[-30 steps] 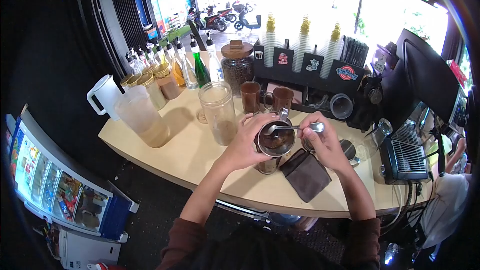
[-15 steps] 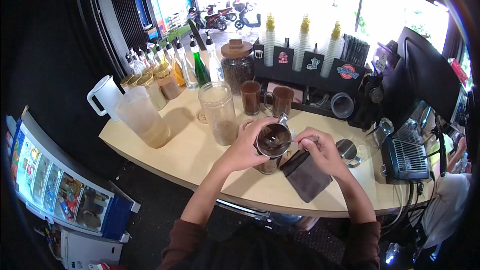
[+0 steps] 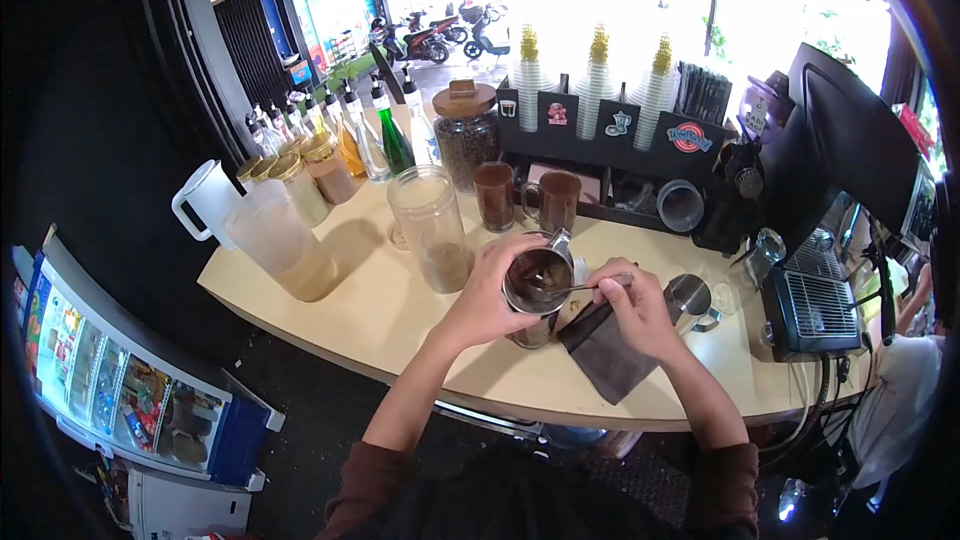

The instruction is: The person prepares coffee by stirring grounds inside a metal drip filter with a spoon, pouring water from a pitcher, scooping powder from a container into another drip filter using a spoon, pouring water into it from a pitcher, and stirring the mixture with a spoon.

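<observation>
My left hand (image 3: 488, 295) is wrapped round a metal cup (image 3: 538, 280) with dark brown liquid inside, tilted towards me. Between the fingers of my right hand (image 3: 636, 306) is the handle of a metal spoon (image 3: 585, 288), its bowl down in the cup. Partly hidden below the cup stands a glass (image 3: 533, 336). A dark folded cloth (image 3: 612, 355) lies under my right hand. Two mugs of brown drink, one on the left (image 3: 495, 196) and one on the right (image 3: 556, 202), stand behind the cup. To the left is an open clear jar (image 3: 430, 230) of pale powder.
A cloudy pitcher (image 3: 283, 245) and a white jug (image 3: 209, 202) stand at the left, near pump bottles (image 3: 392, 130). Behind are a bean jar (image 3: 467, 140) and a black cup rack (image 3: 620, 125). A metal pitcher (image 3: 688, 300) and a machine (image 3: 812, 305) are right; a person (image 3: 890, 410) is beyond.
The spoon has swung lower in the cup, and my right hand has dropped slightly and turned. The cup has shifted a little to the left. The view has shifted slightly.
</observation>
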